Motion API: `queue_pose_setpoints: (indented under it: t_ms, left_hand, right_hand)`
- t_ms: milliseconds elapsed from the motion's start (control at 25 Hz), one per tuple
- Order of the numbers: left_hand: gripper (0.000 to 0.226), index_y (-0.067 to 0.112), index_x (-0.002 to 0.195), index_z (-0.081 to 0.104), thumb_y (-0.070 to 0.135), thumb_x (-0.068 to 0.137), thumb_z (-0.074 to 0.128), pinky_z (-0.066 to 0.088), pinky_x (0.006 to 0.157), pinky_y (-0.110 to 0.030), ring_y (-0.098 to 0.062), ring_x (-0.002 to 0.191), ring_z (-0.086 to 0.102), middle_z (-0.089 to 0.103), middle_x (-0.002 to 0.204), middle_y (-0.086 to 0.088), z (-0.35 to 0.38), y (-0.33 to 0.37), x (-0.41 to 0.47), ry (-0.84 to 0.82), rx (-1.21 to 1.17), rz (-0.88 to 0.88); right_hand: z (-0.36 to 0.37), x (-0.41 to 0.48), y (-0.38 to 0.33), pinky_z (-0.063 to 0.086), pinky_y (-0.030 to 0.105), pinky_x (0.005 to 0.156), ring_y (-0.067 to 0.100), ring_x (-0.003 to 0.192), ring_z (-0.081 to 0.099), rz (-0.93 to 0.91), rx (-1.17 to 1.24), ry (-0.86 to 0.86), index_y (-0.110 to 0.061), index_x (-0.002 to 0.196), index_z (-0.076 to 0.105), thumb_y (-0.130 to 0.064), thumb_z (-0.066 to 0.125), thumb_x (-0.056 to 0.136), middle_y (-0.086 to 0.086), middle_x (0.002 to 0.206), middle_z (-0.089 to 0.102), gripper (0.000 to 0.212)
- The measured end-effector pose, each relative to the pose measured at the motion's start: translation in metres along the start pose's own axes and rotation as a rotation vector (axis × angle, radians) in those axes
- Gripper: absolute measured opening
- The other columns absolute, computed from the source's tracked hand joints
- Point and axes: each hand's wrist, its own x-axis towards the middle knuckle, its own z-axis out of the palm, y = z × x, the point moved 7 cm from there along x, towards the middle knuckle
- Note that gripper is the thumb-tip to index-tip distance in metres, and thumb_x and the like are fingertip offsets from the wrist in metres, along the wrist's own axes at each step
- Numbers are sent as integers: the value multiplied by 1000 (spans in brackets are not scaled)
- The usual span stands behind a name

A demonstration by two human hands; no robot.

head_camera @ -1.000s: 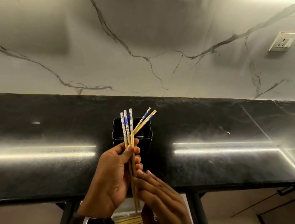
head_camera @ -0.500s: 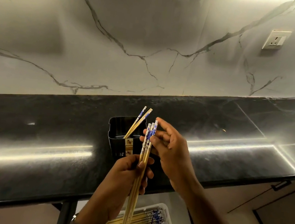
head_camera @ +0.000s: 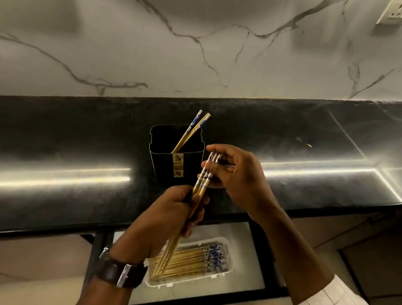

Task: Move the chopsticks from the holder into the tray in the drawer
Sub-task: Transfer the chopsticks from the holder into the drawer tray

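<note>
A black chopstick holder (head_camera: 168, 159) stands on the dark counter with two bamboo chopsticks (head_camera: 192, 131) leaning in it. In front of it my left hand (head_camera: 168, 222) grips the middle of a small bunch of chopsticks (head_camera: 202, 180) with blue-and-white tops. My right hand (head_camera: 238, 179) pinches the top ends of that same bunch. Below the counter edge, an open drawer (head_camera: 247, 239) holds a white tray (head_camera: 230, 246) with several chopsticks lying flat in it. The lower tips of the held bunch hang over the tray.
The black stone counter (head_camera: 68, 151) runs left to right, backed by a white marble wall (head_camera: 183, 36) with a socket (head_camera: 394, 11) at the top right. A cabinet handle (head_camera: 376, 219) shows under the counter at right. A watch sits on my left wrist.
Both hands and the held bunch have shifted slightly toward me and lower, over the tray. My right hand stays on the top ends of the bunch. The view has tilted down.
</note>
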Motion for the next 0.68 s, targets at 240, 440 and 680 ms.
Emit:
queue_pose_setpoints:
  t_ms: [240,440,680]
  left_hand:
    - [29,8,104,60,21,108,35,38,49,-27,-12,54,44,51,68,-1,6,-26,8,-25,111,-104]
    - [29,9,106,69,25,107,44,38,50,-22,-8,52,46,58,71,-1,-5,-62,20,-67,197,-128]
    - [19,7,98,77,16,100,60,49,56,-27,-13,56,58,79,84,-11,-64,-126,2,110,259,-192]
  right_hand:
    - [9,-19,34,66,43,78,28,91,79,168,213,19,-7,131,63,2,69,94,18,105,75,39]
    - [10,-46,92,65,40,71,36,86,79,491,654,240,2,122,63,9,67,92,24,102,75,31]
    - [11,-91,184,63,45,67,37,74,76,924,896,547,14,123,55,13,55,98,27,87,74,26]
